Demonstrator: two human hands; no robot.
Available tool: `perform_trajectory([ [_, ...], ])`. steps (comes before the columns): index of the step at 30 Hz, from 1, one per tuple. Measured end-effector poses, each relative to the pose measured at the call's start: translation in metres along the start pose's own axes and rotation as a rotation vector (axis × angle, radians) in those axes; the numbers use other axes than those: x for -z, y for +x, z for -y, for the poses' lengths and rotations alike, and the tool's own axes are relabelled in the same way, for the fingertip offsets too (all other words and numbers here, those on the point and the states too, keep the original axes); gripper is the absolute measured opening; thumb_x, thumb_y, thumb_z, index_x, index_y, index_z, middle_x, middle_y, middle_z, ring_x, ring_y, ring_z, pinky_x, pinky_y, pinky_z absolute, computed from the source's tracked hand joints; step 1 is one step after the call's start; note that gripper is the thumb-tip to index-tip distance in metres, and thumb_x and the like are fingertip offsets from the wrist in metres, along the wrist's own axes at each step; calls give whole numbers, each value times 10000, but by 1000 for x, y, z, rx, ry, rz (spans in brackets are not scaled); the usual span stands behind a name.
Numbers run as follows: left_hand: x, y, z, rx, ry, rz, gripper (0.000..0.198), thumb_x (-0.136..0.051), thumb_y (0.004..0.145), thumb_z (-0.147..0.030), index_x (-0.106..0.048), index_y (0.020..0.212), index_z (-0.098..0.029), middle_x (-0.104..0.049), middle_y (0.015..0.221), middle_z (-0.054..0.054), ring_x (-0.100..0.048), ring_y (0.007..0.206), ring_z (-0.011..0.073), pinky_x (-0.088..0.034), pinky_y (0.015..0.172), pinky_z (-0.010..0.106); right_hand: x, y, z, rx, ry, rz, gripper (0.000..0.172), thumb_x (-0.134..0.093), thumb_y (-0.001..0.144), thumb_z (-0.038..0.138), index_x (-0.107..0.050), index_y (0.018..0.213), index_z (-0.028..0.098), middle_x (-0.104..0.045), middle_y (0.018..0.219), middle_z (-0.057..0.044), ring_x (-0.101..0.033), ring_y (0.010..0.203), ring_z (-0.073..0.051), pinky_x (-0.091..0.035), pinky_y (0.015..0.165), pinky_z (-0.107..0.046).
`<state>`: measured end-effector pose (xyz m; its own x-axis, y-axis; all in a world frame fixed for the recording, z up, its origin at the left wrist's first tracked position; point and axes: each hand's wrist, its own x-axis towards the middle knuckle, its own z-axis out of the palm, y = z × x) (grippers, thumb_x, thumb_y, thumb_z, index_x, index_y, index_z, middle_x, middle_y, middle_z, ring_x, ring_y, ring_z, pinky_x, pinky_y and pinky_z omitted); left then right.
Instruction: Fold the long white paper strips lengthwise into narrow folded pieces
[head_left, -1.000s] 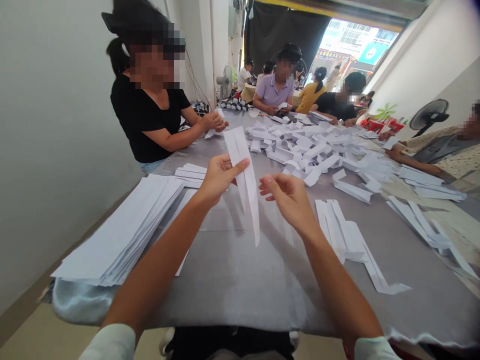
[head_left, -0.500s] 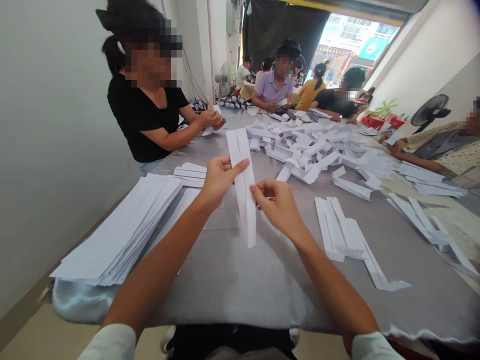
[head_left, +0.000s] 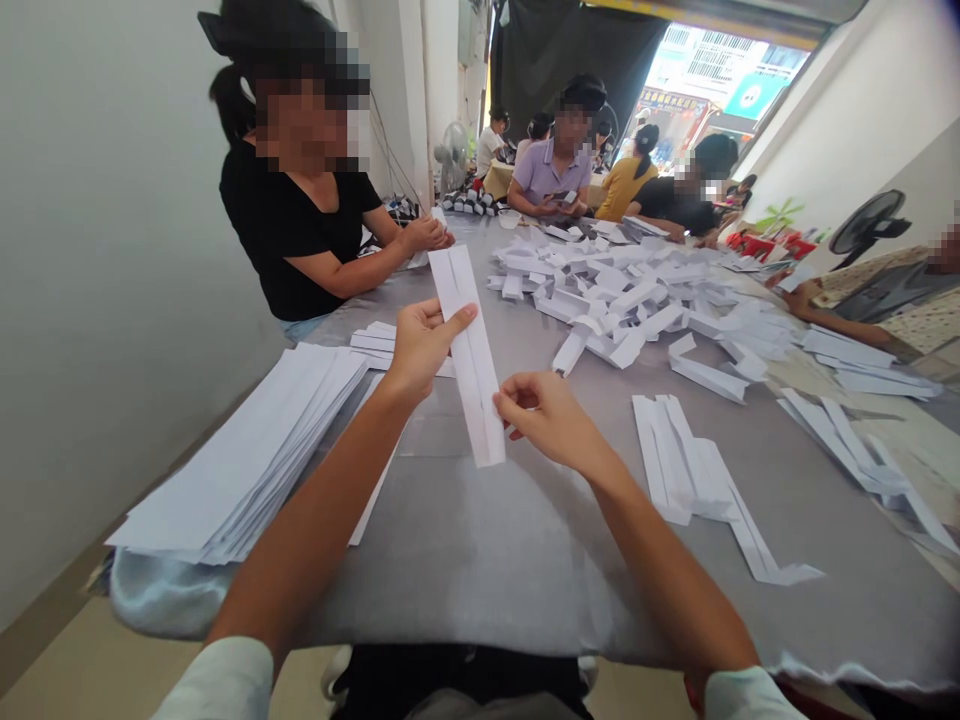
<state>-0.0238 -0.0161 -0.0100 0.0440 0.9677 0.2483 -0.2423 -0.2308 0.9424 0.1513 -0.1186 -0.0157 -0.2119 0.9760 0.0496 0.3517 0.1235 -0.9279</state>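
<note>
A long white folded paper strip (head_left: 471, 375) is held up over the table, its two long edges folded in towards a seam down the middle. My left hand (head_left: 426, 345) grips its upper part, thumb on the front face and fingers behind. Lower down, my right hand (head_left: 546, 415) pinches the strip's right edge between thumb and fingertips. Under my left forearm lies a stack of flat white paper sheets (head_left: 247, 455). Several folded strips (head_left: 679, 460) rest on the table to the right of my right hand.
A large heap of folded white paper pieces (head_left: 622, 290) covers the far middle of the grey-covered table (head_left: 480, 570). A co-worker in black (head_left: 315, 220) stands at the left edge, holding paper. Other people sit around the far and right sides. More strips (head_left: 862, 460) lie at right.
Both hands have shifted slightly left with the strip, which now leans further left at its top. Its lower end has risen and looks flatter.
</note>
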Motion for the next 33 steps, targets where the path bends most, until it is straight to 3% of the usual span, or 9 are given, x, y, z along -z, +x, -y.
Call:
perform_trajectory([
  [9, 3, 3, -3, -38, 29, -27, 453, -958, 701, -510, -811, 938, -154, -796, 822, 86, -689, 609, 190, -523, 511, 283, 19, -3, 9, -96, 64, 130, 203, -711, 957, 357, -729, 885, 168, -743, 829, -55, -737, 785, -170, -607, 599, -232],
  [15, -6, -4, -2, -65, 24, -16, 404, -933, 747, -499, -823, 958, -173, -797, 811, 66, -670, 597, 174, -491, 499, 263, 13, 0, 4, -46, 127, 85, 469, -672, 992, 618, -703, 850, 172, -709, 811, -35, -702, 749, -153, -613, 600, -236],
  [19, -9, -6, -2, -71, 26, -2, 393, -942, 737, -485, -826, 947, -173, -805, 823, 68, -679, 611, 181, -491, 505, 266, 8, 3, -2, -12, 126, 105, 504, -657, 997, 620, -668, 766, 173, -643, 725, -1, -661, 690, -133, -615, 607, -234],
  [28, 10, 9, 0, -64, 21, -53, 429, -953, 708, -479, -815, 962, -162, -808, 862, 101, -731, 677, 224, -569, 572, 319, 10, 5, -7, -124, 225, 330, 443, -760, 936, 590, -707, 779, 179, -733, 760, -35, -726, 732, -152, -658, 620, -248],
  [33, 20, 15, 1, -82, 30, -84, 449, -961, 704, -460, -818, 983, -139, -808, 861, 125, -733, 678, 226, -561, 546, 296, 11, 5, -6, -151, 238, 388, 475, -793, 898, 629, -755, 813, 163, -743, 763, -47, -756, 749, -168, -666, 625, -253],
])
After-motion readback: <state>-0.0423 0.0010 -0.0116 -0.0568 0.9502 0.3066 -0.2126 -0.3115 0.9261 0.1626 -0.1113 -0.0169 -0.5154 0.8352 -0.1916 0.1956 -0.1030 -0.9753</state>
